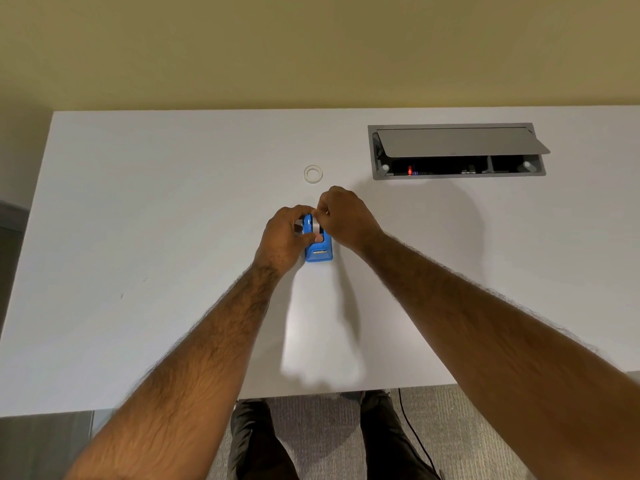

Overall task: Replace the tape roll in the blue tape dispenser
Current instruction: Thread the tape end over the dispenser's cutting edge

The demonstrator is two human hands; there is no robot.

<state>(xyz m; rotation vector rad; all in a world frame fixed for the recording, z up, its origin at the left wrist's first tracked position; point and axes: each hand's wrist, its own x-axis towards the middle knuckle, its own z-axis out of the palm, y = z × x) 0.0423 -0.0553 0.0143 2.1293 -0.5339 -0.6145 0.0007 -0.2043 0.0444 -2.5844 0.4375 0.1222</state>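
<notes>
Both hands, left hand (284,237) and right hand (346,220), gripped the blue tape dispenser (318,249) at frame centre; I feared the roll (316,224) seating crooked.

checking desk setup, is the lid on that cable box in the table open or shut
Open. The grey lid of the cable box is tilted up at its near edge, and the dark inside with a small red light shows under it.
</notes>
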